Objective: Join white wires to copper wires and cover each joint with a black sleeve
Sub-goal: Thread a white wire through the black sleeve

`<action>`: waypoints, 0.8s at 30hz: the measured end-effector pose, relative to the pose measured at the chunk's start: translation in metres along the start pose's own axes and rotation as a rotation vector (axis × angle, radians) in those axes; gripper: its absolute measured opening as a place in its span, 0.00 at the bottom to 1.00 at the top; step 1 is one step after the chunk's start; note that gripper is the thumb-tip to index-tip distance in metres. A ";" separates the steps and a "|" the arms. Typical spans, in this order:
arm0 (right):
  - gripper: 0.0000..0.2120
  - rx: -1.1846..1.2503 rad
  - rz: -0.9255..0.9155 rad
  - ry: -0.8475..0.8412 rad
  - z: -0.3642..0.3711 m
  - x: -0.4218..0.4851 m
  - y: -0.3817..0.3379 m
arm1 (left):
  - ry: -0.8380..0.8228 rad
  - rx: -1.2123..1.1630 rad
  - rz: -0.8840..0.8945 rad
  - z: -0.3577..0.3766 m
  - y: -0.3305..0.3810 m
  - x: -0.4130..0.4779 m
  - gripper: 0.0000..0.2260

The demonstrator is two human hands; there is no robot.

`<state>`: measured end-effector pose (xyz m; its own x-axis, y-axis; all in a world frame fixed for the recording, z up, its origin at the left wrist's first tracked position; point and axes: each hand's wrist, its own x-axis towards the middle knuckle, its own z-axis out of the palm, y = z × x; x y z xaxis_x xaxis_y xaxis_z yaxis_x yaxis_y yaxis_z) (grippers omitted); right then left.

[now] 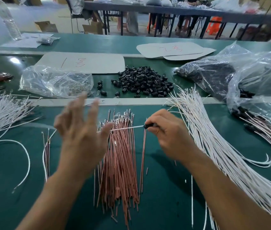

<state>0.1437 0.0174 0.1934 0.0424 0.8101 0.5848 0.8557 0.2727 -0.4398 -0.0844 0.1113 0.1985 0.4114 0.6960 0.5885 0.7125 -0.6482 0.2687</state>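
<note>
On a green bench [172,188], a sheaf of white wires [214,146] lay right of the copper-wire pile [119,171] and a heap of black sleeves [143,82] lay beyond it, while over that pile the blurred left hand [81,130] spread its fingers, grasping nothing, and the right hand [166,128] pinched one black sleeve [148,125] on a single white wire [128,128].

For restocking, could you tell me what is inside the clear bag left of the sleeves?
Small silvery metal parts show through the bag; crumpled plastic hides how many.

near grey card [98,63], far grey card [148,48], red scrawl (illegible)
</note>
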 end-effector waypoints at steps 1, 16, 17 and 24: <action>0.05 0.027 -0.031 -0.028 0.006 0.000 -0.005 | -0.072 -0.036 0.078 0.005 0.016 -0.003 0.26; 0.06 0.152 0.115 -0.850 -0.012 -0.009 -0.028 | -0.189 -0.612 -0.193 0.026 0.016 -0.009 0.03; 0.05 0.150 0.129 -0.848 -0.012 -0.009 -0.029 | -0.194 -0.609 -0.202 0.027 0.015 -0.009 0.03; 0.04 -0.045 0.039 -0.869 -0.006 -0.017 -0.035 | -0.211 -0.664 -0.227 0.029 0.016 -0.012 0.05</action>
<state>0.1158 -0.0093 0.2032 -0.3210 0.9325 -0.1655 0.8822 0.2309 -0.4104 -0.0609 0.1014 0.1735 0.4428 0.8369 0.3218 0.3263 -0.4847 0.8116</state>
